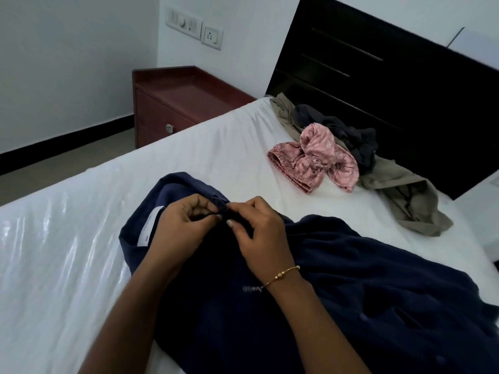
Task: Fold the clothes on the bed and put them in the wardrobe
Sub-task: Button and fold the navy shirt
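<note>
A navy blue garment [351,279] lies spread over the near part of the white bed [81,252], a white label showing inside its collar. My left hand [178,225] and my right hand [259,233] meet at the garment's top edge. Each pinches a bunched bit of the navy fabric between thumb and fingers. A gold bracelet circles my right wrist. Further back lie a crumpled pink patterned garment [316,160], a dark grey garment [348,136] and a khaki garment [405,195], heaped together by the headboard.
A black headboard [391,76] runs along the bed's far right side. A reddish-brown bedside table [172,103] with a knobbed drawer stands beyond the bed's left corner. Wall switches and a socket sit above it. No wardrobe is in view.
</note>
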